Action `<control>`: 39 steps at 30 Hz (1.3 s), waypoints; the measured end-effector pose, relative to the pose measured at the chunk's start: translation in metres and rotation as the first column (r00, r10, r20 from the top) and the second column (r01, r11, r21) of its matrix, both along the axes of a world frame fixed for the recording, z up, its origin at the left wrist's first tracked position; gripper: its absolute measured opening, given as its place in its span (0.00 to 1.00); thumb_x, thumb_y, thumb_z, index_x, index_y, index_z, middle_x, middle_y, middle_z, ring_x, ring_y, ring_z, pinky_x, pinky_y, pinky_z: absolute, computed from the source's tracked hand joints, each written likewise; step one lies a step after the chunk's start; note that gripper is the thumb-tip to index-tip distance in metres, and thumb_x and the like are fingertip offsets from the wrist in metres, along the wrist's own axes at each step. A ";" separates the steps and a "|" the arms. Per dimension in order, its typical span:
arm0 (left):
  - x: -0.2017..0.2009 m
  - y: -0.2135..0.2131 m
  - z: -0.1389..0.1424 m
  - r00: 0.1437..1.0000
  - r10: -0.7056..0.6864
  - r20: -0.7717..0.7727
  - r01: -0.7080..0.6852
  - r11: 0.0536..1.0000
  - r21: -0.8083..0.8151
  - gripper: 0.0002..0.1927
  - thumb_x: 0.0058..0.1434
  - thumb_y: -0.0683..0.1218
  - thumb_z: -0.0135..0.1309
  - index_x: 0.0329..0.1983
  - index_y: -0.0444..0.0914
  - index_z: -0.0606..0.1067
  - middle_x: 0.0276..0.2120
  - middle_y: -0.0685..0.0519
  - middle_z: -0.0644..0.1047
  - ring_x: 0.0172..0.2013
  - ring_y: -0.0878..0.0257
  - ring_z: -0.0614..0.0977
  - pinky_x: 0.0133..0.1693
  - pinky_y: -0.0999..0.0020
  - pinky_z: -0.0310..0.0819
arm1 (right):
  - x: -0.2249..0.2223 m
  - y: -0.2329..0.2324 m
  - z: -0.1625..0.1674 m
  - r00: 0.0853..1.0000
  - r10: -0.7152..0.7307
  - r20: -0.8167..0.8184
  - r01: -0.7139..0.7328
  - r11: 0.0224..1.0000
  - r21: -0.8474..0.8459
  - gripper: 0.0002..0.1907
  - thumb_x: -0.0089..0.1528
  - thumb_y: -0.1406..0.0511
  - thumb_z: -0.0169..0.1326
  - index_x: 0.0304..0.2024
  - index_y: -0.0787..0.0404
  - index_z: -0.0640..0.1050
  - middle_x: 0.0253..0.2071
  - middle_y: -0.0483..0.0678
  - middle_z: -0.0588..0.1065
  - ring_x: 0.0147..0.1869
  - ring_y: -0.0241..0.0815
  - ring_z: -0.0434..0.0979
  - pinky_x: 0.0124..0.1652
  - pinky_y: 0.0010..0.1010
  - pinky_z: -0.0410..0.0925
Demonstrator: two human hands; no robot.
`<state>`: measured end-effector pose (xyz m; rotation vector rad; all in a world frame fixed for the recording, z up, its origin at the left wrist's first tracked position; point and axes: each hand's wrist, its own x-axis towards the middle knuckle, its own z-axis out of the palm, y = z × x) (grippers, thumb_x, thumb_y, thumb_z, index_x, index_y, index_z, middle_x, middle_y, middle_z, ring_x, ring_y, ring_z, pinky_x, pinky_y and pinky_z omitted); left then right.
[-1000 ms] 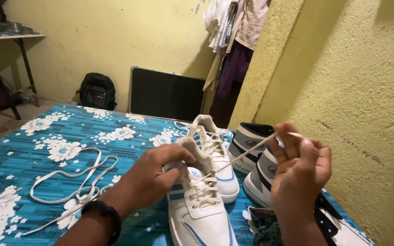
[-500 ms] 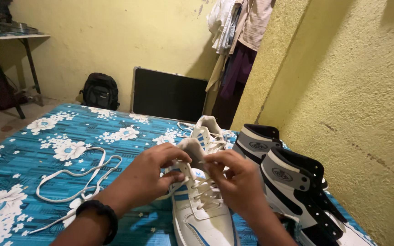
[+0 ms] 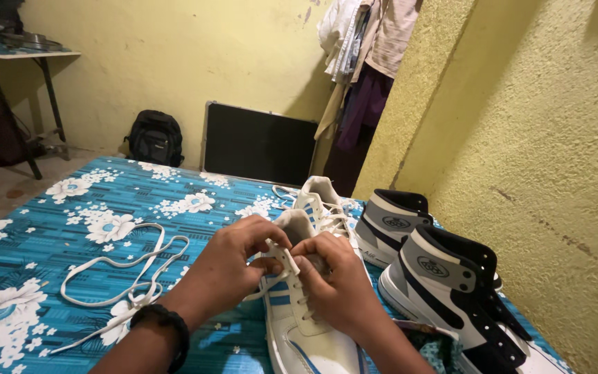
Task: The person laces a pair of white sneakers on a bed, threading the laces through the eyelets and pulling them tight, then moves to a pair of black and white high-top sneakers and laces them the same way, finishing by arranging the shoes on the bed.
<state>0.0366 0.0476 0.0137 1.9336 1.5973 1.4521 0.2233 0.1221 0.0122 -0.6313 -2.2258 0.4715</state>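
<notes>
— Two hands on one shoe?
— Yes. The left hand (image 3: 233,260) and right hand (image 3: 333,273) both pinch the white lace (image 3: 282,257) at the top eyelets of the white-and-blue sneaker (image 3: 306,325), which lies on the blue floral sheet (image 3: 91,208).
— Anything beside it?
— Its twin sneaker (image 3: 323,204) just behind, two black-and-grey high-tops (image 3: 444,277) to the right, a loose lace (image 3: 129,270) to the left.

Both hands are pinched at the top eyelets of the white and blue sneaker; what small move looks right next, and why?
Probably draw the lace through and snug it. The left hand and right hand both pinch it near the tongue of the white and blue sneaker, and the stretch between the fingers looks slack. Which eyelet it passes through is hidden by the fingers.
</notes>
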 end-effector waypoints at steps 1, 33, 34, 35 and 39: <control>0.000 0.000 0.000 1.000 -0.006 0.016 0.006 1.000 0.002 0.14 0.48 0.38 0.66 0.38 0.40 0.80 0.38 0.55 0.79 0.36 0.62 0.82 0.38 0.68 0.81 | 0.000 0.000 0.000 1.000 0.005 -0.016 -0.005 1.000 -0.012 0.07 0.60 0.64 0.58 0.38 0.60 0.81 0.34 0.49 0.76 0.45 0.46 0.74 0.47 0.35 0.67; 0.003 -0.018 0.019 0.985 0.080 -0.150 -0.063 0.992 0.111 0.09 0.52 0.48 0.62 0.30 0.38 0.82 0.31 0.50 0.83 0.32 0.58 0.87 0.36 0.64 0.80 | 0.004 0.003 -0.001 0.988 0.037 -0.147 -0.089 0.925 -0.370 0.21 0.56 0.70 0.57 0.53 0.59 0.78 0.40 0.42 0.86 0.41 0.32 0.82 0.36 0.23 0.69; 0.002 -0.018 0.018 0.989 0.091 -0.117 -0.084 0.994 0.064 0.09 0.53 0.48 0.61 0.31 0.38 0.80 0.31 0.50 0.83 0.32 0.58 0.87 0.36 0.64 0.80 | 0.005 0.002 0.000 0.993 0.002 -0.121 -0.033 0.967 -0.254 0.22 0.55 0.70 0.57 0.53 0.58 0.79 0.42 0.42 0.86 0.42 0.34 0.80 0.39 0.25 0.69; 0.001 -0.017 0.018 0.991 0.103 -0.084 -0.102 0.995 0.016 0.10 0.55 0.49 0.60 0.33 0.37 0.79 0.31 0.50 0.83 0.32 0.58 0.88 0.36 0.64 0.81 | 0.007 0.001 0.001 0.994 -0.037 -0.099 0.024 0.991 -0.133 0.23 0.54 0.70 0.57 0.53 0.57 0.80 0.44 0.41 0.86 0.43 0.37 0.77 0.43 0.27 0.70; -0.011 -0.014 0.018 0.989 0.142 -0.042 -0.136 0.982 0.133 0.10 0.62 0.48 0.55 0.36 0.36 0.75 0.29 0.48 0.81 0.30 0.57 0.84 0.33 0.62 0.80 | 0.017 0.008 0.005 0.989 -0.094 -0.111 0.120 0.960 0.255 0.19 0.56 0.66 0.58 0.50 0.57 0.81 0.55 0.46 0.79 0.59 0.46 0.70 0.58 0.36 0.63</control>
